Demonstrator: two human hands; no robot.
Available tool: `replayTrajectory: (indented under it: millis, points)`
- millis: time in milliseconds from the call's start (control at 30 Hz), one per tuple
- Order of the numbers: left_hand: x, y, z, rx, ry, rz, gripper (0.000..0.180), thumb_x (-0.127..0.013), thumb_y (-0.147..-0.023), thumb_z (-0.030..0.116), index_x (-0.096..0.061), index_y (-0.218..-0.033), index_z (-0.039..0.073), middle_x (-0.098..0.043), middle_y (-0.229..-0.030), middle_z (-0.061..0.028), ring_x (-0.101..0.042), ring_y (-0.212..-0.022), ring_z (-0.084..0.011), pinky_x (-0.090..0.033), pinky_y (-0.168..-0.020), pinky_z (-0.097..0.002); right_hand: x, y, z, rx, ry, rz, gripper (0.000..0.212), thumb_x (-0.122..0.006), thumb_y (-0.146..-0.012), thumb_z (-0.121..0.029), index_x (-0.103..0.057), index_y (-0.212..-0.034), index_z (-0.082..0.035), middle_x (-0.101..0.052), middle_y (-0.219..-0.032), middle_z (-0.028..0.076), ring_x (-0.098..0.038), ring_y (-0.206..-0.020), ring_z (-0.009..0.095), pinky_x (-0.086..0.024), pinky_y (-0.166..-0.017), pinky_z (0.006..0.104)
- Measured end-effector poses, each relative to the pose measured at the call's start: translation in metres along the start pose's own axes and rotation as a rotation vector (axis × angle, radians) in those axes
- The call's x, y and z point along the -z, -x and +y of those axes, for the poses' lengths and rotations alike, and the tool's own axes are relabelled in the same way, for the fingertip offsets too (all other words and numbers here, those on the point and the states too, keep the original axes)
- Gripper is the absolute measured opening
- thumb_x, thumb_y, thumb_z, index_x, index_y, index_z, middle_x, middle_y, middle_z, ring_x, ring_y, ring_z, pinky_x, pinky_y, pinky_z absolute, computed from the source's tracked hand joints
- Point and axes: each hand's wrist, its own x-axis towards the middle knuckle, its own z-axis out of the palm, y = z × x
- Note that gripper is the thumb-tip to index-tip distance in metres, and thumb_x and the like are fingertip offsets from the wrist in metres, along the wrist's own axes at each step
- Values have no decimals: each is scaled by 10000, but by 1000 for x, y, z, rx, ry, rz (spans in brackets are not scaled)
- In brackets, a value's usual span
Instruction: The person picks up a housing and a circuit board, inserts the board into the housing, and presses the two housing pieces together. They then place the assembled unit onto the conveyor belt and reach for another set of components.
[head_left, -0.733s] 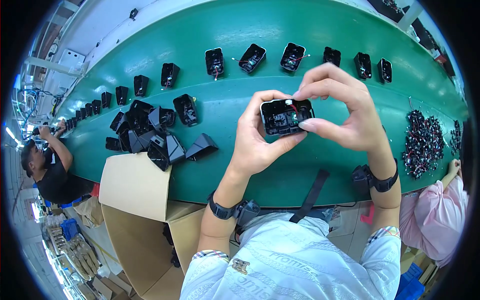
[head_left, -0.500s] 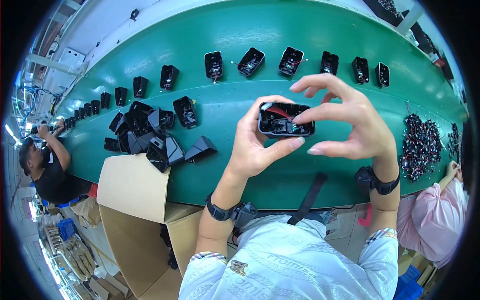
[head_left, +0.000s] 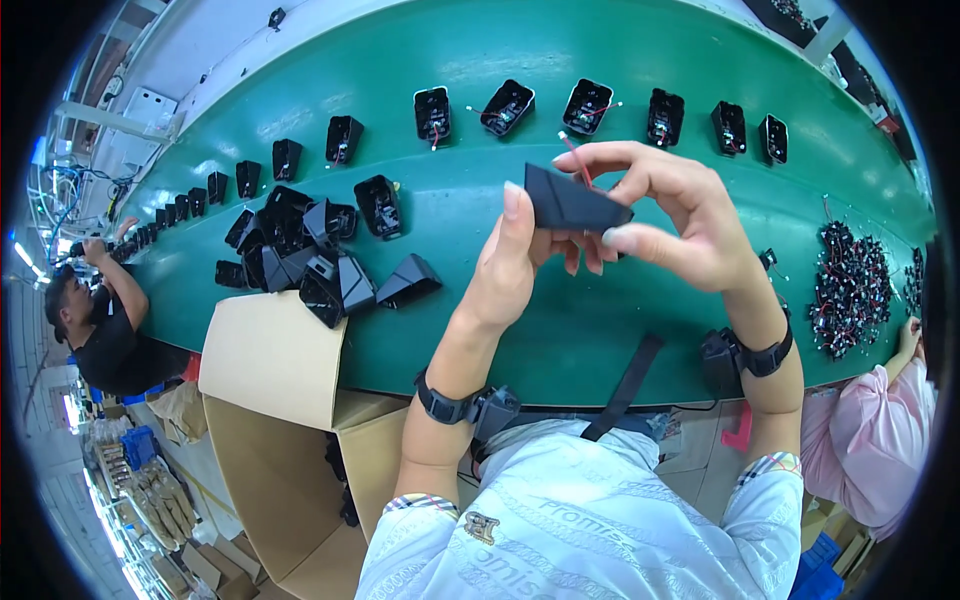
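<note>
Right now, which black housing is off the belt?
The black housing pinched between the left hand and right hand, closed side up, red wire poking out. All the others lie on the green belt.

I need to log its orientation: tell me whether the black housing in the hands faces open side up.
No: the black housing shows its closed outer shell, cavity hidden, held between left hand and right hand.

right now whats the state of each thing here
black housing: held in both hands, closed side facing the camera
red wire: sticking up past it
left hand: gripping the housing
right hand: gripping the housing
row of housings: open side up
cardboard box: flaps open
</note>
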Motion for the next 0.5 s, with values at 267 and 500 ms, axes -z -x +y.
replayTrajectory:
  millis: [267, 500]
  points:
    - [-4, -1, 4, 139, 19, -18, 890, -228, -982, 826, -618, -1174, 50, -679, -845, -83, -654, -775, -154, -451, -664, -275, 3, 0, 23, -65, -335, -16, 290, -761, -872, -262, -587, -828, -33, -532, -1405, 284, -515, -1338, 364, -401, -1125, 528]
    - [-3, 1, 0, 218, 57, 9, 881, -262, -964, 845, -641, -1071, 57, -670, -758, -61, -667, -722, -145, -445, -610, -253, 1, -2, 26, -176, -507, 0, 253, -745, -850, -257, -587, -816, -62, -543, -1409, 241, -539, -1336, 333, -395, -1144, 480]
